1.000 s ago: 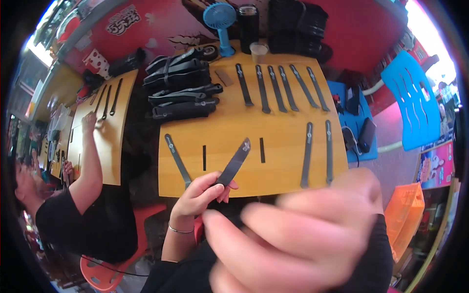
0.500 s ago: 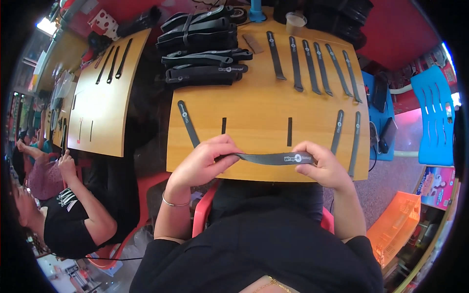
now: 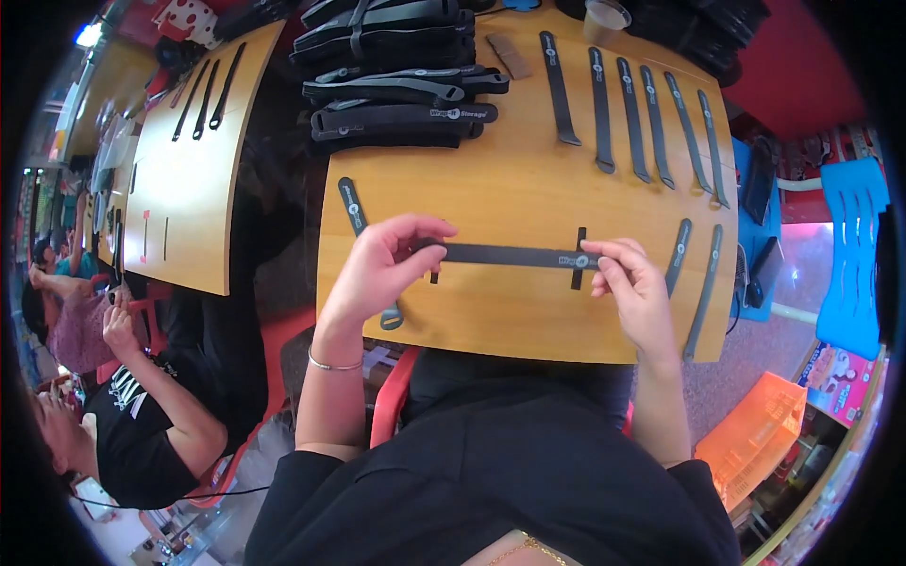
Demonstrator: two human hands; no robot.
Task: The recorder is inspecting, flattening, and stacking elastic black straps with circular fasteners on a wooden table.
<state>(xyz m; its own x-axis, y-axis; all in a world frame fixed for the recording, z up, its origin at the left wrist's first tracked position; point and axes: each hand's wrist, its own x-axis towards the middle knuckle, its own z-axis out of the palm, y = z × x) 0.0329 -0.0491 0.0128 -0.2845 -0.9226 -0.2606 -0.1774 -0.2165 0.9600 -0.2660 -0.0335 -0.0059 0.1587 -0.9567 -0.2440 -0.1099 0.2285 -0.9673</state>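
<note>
A dark grey strap (image 3: 510, 255) with a pale print near its right end stretches straight between my two hands, above the near part of the wooden table (image 3: 491, 325). My left hand (image 3: 382, 264) pinches its left end, and my right hand (image 3: 628, 278) pinches the printed end. Two short black strips lie on the tabletop, the left strip (image 3: 434, 278) and the right strip (image 3: 581, 236), both crossed by the strap. Beside my left hand another strap (image 3: 350, 201) lies partly covered, its slotted end showing below. Right of my right hand lie two more straps, a nearer one (image 3: 679, 257) and an outer one (image 3: 704, 294).
Several straps (image 3: 602, 113) lie in a row at the far right. Bundled straps (image 3: 401, 123) are piled at the far left, near a brown piece (image 3: 510, 57) and a cup (image 3: 606, 17). Leftward, a person (image 3: 160, 415) sits at another table (image 3: 189, 198). An orange crate (image 3: 755, 439) stands right.
Both hands have moved away from my body and farther over the table. The strap, twisted before, is now drawn straight across the two black strips. The whole view has shifted slightly.
</note>
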